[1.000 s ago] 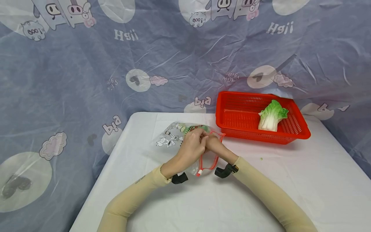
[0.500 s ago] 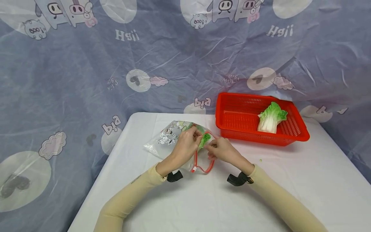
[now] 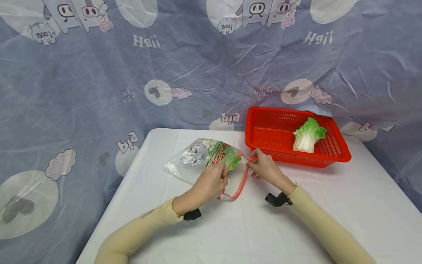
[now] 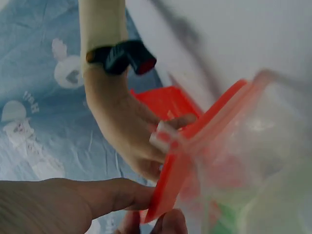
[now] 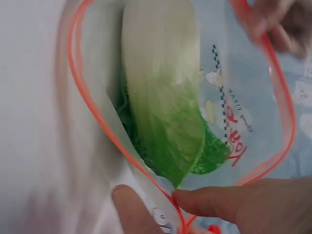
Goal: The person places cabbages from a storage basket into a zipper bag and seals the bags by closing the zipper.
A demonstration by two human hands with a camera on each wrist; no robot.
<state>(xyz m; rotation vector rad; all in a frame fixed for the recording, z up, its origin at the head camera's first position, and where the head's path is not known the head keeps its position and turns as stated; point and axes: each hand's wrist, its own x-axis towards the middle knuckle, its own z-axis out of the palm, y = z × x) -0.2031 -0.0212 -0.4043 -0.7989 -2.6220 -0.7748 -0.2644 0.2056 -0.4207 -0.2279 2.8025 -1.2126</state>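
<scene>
Patterned blue-grey cloth [image 3: 197, 69] hangs behind a table [image 3: 237, 231] covered in white. On the table's far right part stands a red plastic basket [image 3: 290, 157], the landmark for all positions below. One cabbage [image 3: 308, 136], pale-stalked and green-leaved, lies inside it, towards its right end.

Left of the basket and nearer the person is a clear printed bag [image 3: 192, 156], resting on the table. Its red rim [image 3: 242, 183] is spread into a loop, so the mouth gapes. A second cabbage [image 5: 163, 83] lies within the bag, left of the basket, leafy end at the mouth.

The left hand [image 3: 211, 182], the farther of the two from the basket, pinches the red rim between thumb and fingers. The right hand [image 3: 267, 168], just in front of the basket's near left corner, pinches another part of the same rim between thumb and finger; whether it touches the basket cannot be told. Both grips are closed down to the rim's thickness. Beige sleeves [image 3: 329, 222] cover both forearms.
</scene>
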